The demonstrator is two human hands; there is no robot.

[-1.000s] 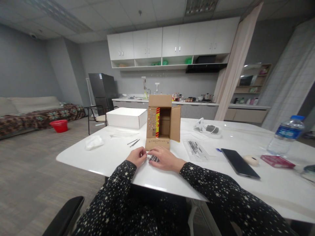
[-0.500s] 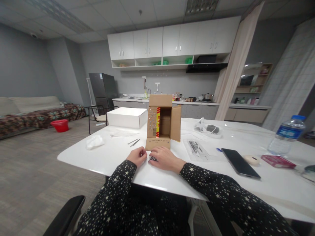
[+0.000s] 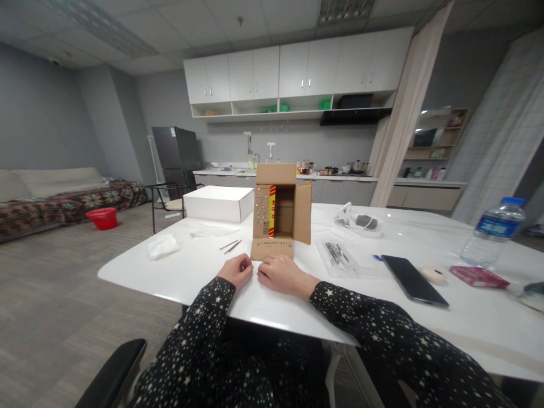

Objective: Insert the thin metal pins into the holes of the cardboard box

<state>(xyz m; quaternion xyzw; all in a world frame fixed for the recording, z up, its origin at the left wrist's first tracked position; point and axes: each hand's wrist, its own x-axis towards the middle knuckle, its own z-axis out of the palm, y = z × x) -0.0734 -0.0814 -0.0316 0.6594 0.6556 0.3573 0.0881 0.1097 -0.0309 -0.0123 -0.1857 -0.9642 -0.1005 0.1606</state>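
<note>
A person in star-patterned sleeves (image 3: 365, 317) sits at a glossy white surface (image 3: 255, 309), both hands resting near its front edge, just before an open cardboard box (image 3: 262, 215). The left hand (image 3: 238, 271) is loosely curled, thumb toward the fingers; whether anything is pinched there cannot be told. The right hand (image 3: 284, 275), close beside it with a narrow gap between them, lies back upward with bent fingers (its palm is hidden, so its grip cannot be told either).

The cardboard box stands directly beyond the hands, its opening facing the person. One flap rises at the top, one swings out to the right, and another slopes down toward the hands, bearing a row of dark dots. The left flap carries small shiny studs and a yellow-and-red strip.

To the left are slim metal tools (image 3: 233, 247), a crumpled white tissue (image 3: 163, 247) and a closed white box (image 3: 215, 204). To the right are a clear plastic pack (image 3: 360, 264), a dark phone (image 3: 414, 280) and a blue-capped bottle (image 3: 495, 229).
</note>
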